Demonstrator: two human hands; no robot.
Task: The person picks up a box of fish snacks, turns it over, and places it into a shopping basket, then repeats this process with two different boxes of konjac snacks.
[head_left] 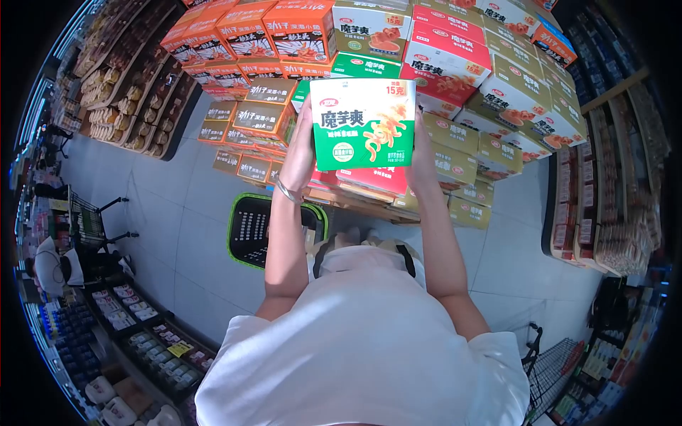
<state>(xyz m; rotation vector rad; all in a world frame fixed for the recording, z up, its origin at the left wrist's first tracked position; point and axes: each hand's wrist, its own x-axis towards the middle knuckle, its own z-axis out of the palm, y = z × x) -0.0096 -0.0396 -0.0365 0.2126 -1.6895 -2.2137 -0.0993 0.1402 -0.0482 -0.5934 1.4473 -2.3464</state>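
A green-and-white snack box [364,145] with Chinese lettering and a picture of curly snack pieces is held up in front of me, its printed face toward the camera. My left hand [302,145], with a bracelet at the wrist, grips its left side. On the opposite side my right hand [423,153] presses against the box, its fingers partly hidden behind the edge. Just behind rises a stack of similar cartons: orange boxes [298,32], a red box [446,57] and olive-gold boxes [516,99].
A black shopping basket with a green rim [241,259] stands on the tiled floor [177,234] at left. Shelves of packaged goods [131,92] line both sides. Shopping carts [89,220] are at the left and lower right, with a person [53,266] near the left one.
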